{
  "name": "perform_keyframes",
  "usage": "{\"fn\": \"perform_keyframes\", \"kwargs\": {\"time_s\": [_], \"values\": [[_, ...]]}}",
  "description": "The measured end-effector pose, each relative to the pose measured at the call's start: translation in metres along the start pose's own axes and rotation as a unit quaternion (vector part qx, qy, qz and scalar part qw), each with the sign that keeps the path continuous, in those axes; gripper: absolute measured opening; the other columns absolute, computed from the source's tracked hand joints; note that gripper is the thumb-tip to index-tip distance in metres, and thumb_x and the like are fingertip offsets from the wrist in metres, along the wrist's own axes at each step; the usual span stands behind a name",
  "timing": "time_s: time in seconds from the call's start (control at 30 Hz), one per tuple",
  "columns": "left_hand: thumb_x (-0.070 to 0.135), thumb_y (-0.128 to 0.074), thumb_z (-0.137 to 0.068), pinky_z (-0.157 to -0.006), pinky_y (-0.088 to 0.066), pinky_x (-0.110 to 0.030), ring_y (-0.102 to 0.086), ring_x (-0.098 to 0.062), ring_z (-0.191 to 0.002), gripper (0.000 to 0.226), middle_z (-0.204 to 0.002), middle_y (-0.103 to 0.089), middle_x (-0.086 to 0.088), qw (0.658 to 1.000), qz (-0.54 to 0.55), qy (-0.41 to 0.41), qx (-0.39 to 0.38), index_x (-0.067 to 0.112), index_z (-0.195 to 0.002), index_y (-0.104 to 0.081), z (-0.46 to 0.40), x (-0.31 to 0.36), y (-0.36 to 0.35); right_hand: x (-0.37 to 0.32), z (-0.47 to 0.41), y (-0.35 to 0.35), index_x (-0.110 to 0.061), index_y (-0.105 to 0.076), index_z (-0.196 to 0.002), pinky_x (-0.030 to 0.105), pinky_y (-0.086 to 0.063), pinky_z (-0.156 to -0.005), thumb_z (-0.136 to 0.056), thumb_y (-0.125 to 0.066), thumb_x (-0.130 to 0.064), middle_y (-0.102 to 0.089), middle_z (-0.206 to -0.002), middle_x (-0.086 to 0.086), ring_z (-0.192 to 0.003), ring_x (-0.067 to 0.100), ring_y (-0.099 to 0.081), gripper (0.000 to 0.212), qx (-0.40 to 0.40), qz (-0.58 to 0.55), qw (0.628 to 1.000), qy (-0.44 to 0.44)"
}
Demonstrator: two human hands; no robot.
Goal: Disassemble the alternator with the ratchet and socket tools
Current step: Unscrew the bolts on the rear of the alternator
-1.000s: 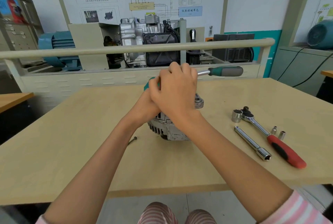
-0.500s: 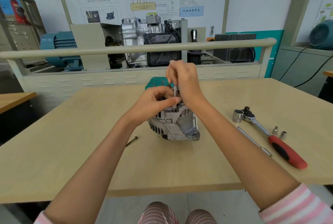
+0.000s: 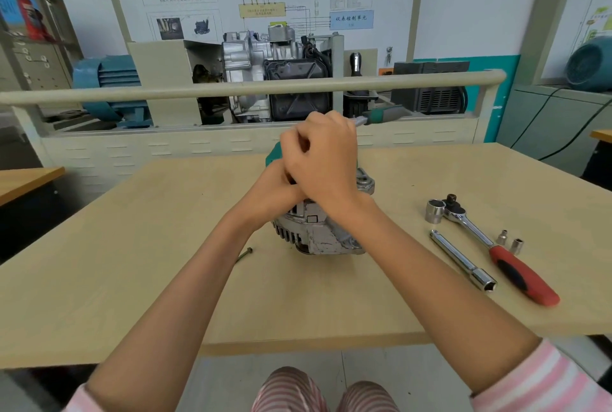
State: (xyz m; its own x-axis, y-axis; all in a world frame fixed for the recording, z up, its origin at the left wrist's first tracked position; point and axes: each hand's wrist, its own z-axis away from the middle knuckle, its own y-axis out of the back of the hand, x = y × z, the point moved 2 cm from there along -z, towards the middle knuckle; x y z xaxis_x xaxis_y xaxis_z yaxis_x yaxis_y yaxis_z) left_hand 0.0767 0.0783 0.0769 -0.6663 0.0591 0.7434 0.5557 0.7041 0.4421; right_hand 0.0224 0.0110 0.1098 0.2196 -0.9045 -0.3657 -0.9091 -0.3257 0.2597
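Alternator (image 3: 318, 233) sits mid-table, well back from the near edge, right hand (image 3: 326, 163) gripping the green-handled ratchet (image 3: 381, 115) above it, left hand (image 3: 276, 191) curled against its top, grasp hidden.

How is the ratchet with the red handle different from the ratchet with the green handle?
The red-handled ratchet lies flat on the table, untouched; the green-handled ratchet is raised above the alternator, its head hidden under the right hand. The red one shows its whole length; the green one shows only part of its handle. Both have a metal shaft with a coloured grip.
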Motion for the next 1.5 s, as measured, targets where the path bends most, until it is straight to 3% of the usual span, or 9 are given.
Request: {"fn": "perform_keyframes", "kwargs": {"time_s": [0.13, 0.27, 0.4, 0.5, 0.7, 0.97, 1.17, 1.33, 1.5], "values": [[0.008, -0.063, -0.086, -0.074, -0.051, -0.027, -0.065, -0.017, -0.079, 0.006, -0.081, -0.071, 0.000, 1.000, -0.004, 0.027, -0.014, 0.011, -0.088, -0.067, -0.002, -0.004, 0.000, 0.010, -0.012, 0.005, -0.020, -0.031, -0.041, 0.027, -0.029, -0.057, -0.075, -0.041, -0.011, -0.029, -0.042, 0.000, -0.049, 0.017, -0.031, 0.036, -0.092, -0.320, 0.939, -0.092], [0.012, -0.064, -0.087, -0.077, -0.051, -0.019, -0.064, -0.007, -0.081, 0.007, -0.081, -0.070, 0.008, 0.999, 0.020, 0.034, -0.017, 0.018, -0.089, -0.067, -0.003, -0.005, 0.000, 0.017, -0.019, 0.005, -0.016, -0.038, -0.042, 0.019, -0.039, -0.058, -0.077, -0.037, -0.017, -0.037, -0.048, 0.007, -0.046, 0.012, -0.039, 0.035, -0.140, -0.431, 0.877, -0.158], [0.005, -0.063, -0.086, -0.081, -0.051, -0.035, -0.063, -0.020, -0.084, 0.006, -0.087, -0.070, -0.012, 0.999, 0.012, 0.032, -0.015, 0.007, -0.091, -0.065, -0.002, -0.004, 0.000, 0.016, -0.015, 0.003, -0.012, -0.037, -0.044, 0.032, -0.031, -0.058, -0.079, -0.039, -0.014, -0.034, -0.048, 0.010, -0.054, 0.021, -0.035, 0.035, -0.116, -0.307, 0.939, -0.107], [-0.006, -0.058, -0.085, -0.074, -0.052, -0.027, -0.062, -0.004, -0.080, 0.027, -0.082, -0.067, 0.002, 1.000, 0.019, 0.003, -0.003, 0.020, -0.087, -0.061, -0.001, -0.001, 0.001, 0.006, -0.003, 0.001, -0.015, -0.037, -0.048, 0.030, -0.030, -0.064, -0.080, -0.046, -0.013, -0.035, -0.048, -0.003, -0.059, 0.015, -0.035, 0.034, -0.040, -0.104, 0.994, 0.015], [-0.012, -0.049, -0.087, -0.058, -0.042, -0.006, -0.053, 0.015, -0.066, 0.040, -0.084, -0.054, 0.007, 0.999, 0.015, -0.012, 0.028, 0.028, -0.091, -0.046, 0.000, 0.005, -0.003, -0.004, 0.014, -0.001, -0.006, -0.065, -0.071, 0.035, -0.032, -0.076, -0.075, -0.038, -0.030, -0.057, -0.076, 0.008, -0.078, 0.025, -0.049, 0.037, 0.028, 0.270, 0.962, 0.024], [-0.004, -0.061, -0.082, -0.068, -0.050, -0.020, -0.061, 0.000, -0.072, 0.022, -0.073, -0.068, 0.009, 1.000, 0.000, 0.017, 0.000, 0.018, -0.083, -0.063, -0.001, -0.002, -0.002, 0.006, -0.003, 0.003, -0.020, -0.031, -0.043, 0.036, -0.034, -0.070, -0.081, -0.042, -0.019, -0.032, -0.048, -0.007, -0.062, 0.018, -0.035, 0.039, 0.002, -0.085, 0.996, -0.031], [0.010, -0.064, -0.086, -0.070, -0.050, -0.019, -0.063, -0.004, -0.075, 0.005, -0.079, -0.070, 0.007, 1.000, 0.003, 0.019, -0.009, 0.014, -0.089, -0.066, -0.002, -0.005, 0.000, 0.014, -0.013, 0.003, -0.016, -0.035, -0.042, 0.029, -0.035, -0.059, -0.080, -0.038, -0.019, -0.031, -0.039, 0.000, -0.049, 0.019, -0.036, 0.038, -0.096, -0.408, 0.897, -0.142], [0.008, -0.065, -0.085, -0.067, -0.047, -0.017, -0.060, -0.002, -0.070, 0.008, -0.073, -0.067, 0.012, 0.999, 0.013, 0.030, -0.005, 0.015, -0.082, -0.064, -0.002, -0.005, 0.000, 0.018, -0.017, 0.002, -0.017, -0.034, -0.041, 0.026, -0.035, -0.058, -0.078, -0.038, -0.019, -0.030, -0.039, 0.001, -0.047, 0.017, -0.036, 0.037, -0.093, -0.427, 0.884, -0.165], [-0.005, -0.061, -0.083, -0.068, -0.050, -0.023, -0.061, -0.009, -0.073, 0.014, -0.075, -0.066, -0.001, 1.000, 0.008, 0.017, -0.004, 0.009, -0.084, -0.062, -0.002, -0.005, -0.001, 0.011, -0.006, 0.000, -0.013, -0.031, -0.044, 0.032, -0.029, -0.059, -0.082, -0.043, -0.012, -0.030, -0.044, -0.002, -0.054, 0.020, -0.034, 0.040, -0.018, -0.228, 0.972, -0.055]]}}
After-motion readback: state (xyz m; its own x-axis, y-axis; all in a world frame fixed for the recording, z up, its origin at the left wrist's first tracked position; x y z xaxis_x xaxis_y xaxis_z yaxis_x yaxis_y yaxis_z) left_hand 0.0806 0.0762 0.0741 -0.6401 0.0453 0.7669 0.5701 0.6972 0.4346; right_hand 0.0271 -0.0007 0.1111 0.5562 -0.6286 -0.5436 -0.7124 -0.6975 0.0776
